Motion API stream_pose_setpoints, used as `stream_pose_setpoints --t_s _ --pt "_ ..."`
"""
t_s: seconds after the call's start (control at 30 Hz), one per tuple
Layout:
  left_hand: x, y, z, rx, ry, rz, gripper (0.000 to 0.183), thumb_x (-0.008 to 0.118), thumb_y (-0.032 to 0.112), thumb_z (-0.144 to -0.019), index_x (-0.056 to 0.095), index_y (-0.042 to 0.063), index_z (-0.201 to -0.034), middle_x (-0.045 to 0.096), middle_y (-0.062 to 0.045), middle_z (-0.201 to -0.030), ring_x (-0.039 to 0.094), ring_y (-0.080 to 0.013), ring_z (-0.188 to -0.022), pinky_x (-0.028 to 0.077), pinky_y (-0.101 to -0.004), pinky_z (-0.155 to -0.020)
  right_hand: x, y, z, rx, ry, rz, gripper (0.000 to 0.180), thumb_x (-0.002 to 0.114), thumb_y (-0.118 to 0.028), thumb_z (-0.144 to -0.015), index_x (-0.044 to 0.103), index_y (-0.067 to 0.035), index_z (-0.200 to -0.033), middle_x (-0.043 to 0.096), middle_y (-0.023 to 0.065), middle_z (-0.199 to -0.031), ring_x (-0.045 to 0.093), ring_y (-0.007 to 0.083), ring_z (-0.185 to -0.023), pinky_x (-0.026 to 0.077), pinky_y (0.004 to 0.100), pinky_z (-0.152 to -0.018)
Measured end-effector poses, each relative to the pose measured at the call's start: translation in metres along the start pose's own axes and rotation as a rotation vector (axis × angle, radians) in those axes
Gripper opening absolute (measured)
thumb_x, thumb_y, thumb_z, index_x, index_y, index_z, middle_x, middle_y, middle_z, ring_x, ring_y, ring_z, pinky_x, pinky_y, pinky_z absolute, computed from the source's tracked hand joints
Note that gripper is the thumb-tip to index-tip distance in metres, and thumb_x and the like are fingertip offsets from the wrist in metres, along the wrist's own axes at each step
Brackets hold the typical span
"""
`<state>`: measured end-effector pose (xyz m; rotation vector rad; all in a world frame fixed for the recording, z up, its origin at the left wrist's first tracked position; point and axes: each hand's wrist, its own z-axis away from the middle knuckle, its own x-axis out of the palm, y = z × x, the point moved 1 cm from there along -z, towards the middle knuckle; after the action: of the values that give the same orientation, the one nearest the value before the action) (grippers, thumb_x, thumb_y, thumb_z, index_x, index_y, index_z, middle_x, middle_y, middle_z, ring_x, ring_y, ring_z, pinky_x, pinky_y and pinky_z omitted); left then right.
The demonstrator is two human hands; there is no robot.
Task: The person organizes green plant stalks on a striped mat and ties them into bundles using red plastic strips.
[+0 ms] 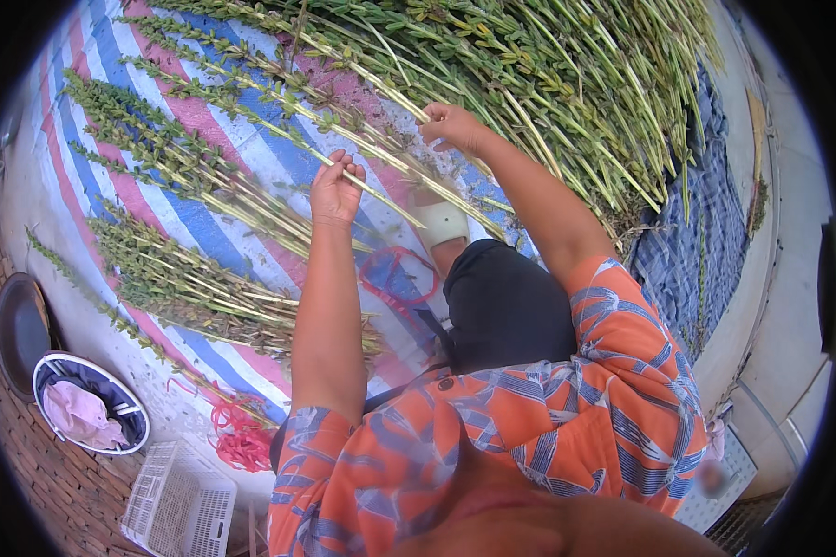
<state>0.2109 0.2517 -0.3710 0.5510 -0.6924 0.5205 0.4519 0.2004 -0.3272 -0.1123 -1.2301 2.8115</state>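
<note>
My left hand is closed around a thin leafy plant stalk, whose bare end points down to the right. Farther right, my right hand pinches the bare end of another leafy stalk. A large heap of cut leafy stalks lies beyond and to the right of my right hand. Left of my left forearm, two smaller bundles of stalks, an upper one and a lower one, rest on a striped plastic sheet. A loop of red strap lies by my foot.
Red plastic twine lies tangled at the lower left, near a white plastic crate. A round basket with pink cloth and a dark round pan stand farther left. Blue checked cloth extends under the heap at right.
</note>
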Motion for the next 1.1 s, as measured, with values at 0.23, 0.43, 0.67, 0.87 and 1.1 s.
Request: stream_pose_setpoints --t_s 0.23,0.43,0.67,0.87,1.1 --pt "0.043 -0.007 0.058 0.027 -0.13 -0.046 0.014 0.046 0.003 -0.083 0.046 0.003 -0.097 0.053 -0.011 -0.09 0.053 -0.0186 -0.077 0.048 -0.0324 -0.066 -0.002 -0.016 0.057 -0.046 0.098 0.272 0.043 0.059 -0.025 -0.075 0.048 0.001 -0.107 0.057 0.0112 -0.08 0.054 0.0163 -0.063 0.044 0.0288 -0.056" --pt "0.056 -0.046 0.087 -0.049 -0.017 -0.107 0.032 0.048 0.002 -0.08 0.038 0.004 -0.11 0.053 -0.016 -0.104 0.057 -0.0251 -0.089 0.049 -0.0294 -0.061 0.016 0.008 0.11 -0.44 0.172 0.094 0.026 0.053 -0.014 -0.081 0.049 -0.001 -0.103 0.055 0.0062 -0.087 0.049 0.0105 -0.082 0.04 0.0259 -0.073" --pt "0.049 -0.052 0.076 -0.146 -0.022 -0.114 0.04 0.046 -0.001 -0.078 0.034 0.006 -0.116 0.052 -0.017 -0.107 0.057 -0.0226 -0.082 0.046 -0.0277 -0.057 -0.009 0.01 0.166 -0.462 0.536 0.356 0.028 0.058 -0.014 -0.078 0.052 -0.005 -0.104 0.059 0.0062 -0.076 0.053 0.0124 -0.068 0.044 0.0269 -0.065" --pt "0.072 -0.026 0.094 -0.016 -0.208 -0.092 0.039 0.048 0.001 -0.079 0.037 0.008 -0.116 0.052 -0.013 -0.106 0.054 -0.0168 -0.077 0.043 -0.0257 -0.055 -0.06 -0.014 0.213 -0.588 0.689 0.437 0.031 0.061 -0.005 -0.075 0.052 -0.006 -0.105 0.054 0.0023 -0.067 0.045 0.0067 -0.057 0.039 0.0203 -0.055" --pt "0.045 -0.018 0.071 0.131 0.333 -1.038 0.059 0.054 0.008 -0.075 0.027 0.002 -0.127 0.043 -0.019 -0.117 0.048 -0.0281 -0.101 0.039 -0.0351 -0.087 -0.055 -0.011 0.197 -0.569 0.617 0.411 0.03 0.059 -0.009 -0.077 0.051 -0.005 -0.105 0.05 0.0006 -0.07 0.042 0.0061 -0.062 0.037 0.0196 -0.057"
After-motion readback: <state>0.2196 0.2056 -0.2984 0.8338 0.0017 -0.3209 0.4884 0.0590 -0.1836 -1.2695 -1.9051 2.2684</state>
